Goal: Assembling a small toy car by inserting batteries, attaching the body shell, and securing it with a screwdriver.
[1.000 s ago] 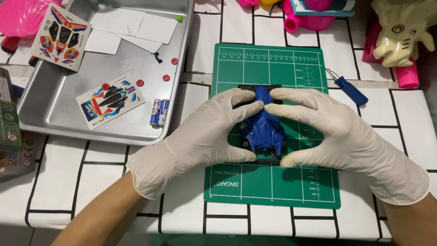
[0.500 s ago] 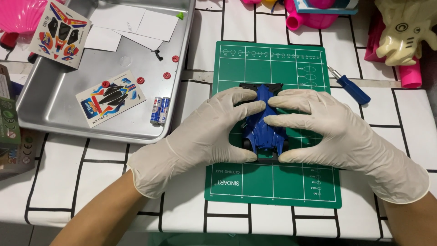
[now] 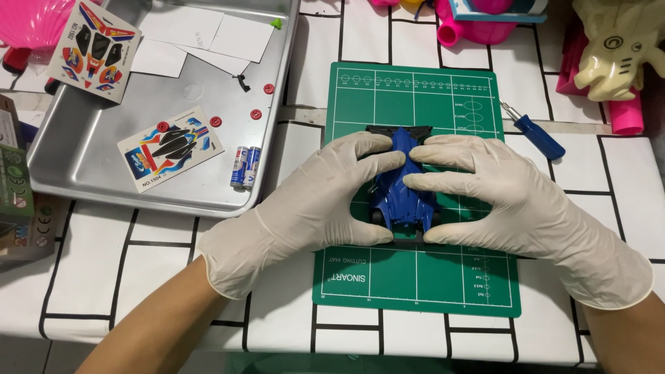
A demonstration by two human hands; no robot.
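both my gloved hands clamp the blue toy car [image 3: 402, 190] from the sides, centre of frame. my left hand [image 3: 315, 204] cups its left flank, fingers laid over the front body, thumb pressed at the rear lower edge. my right hand [image 3: 502, 201] mirrors it on the right flank, fingertips on the car's top, thumb at the lower right corner. fingers are pressed in against the shell, not spread. car sits squeezed between my palms, nose toward the top of the frame, black chassis edge showing above and below the shell. it rests on the green cutting mat [image 3: 415, 277], upper middle of it. can't tell if the wheels touch the mat.

blue-handled screwdriver [image 3: 537, 135] lies just off the mat's right edge, right of centre. metal tray [image 3: 83, 173] fills the upper left; in it two small batteries [image 3: 246, 166] near its lower right corner, a sticker sheet [image 3: 170, 147], small red round parts [image 3: 256, 114], white paper sheets [image 3: 201, 31]. another sticker sheet [image 3: 93, 41] overlaps the tray's top left rim. pink toys [image 3: 478, 17] top centre, cream toy figure [image 3: 620, 45] top right. all on a white tablecloth with black lines [image 3: 90, 270].
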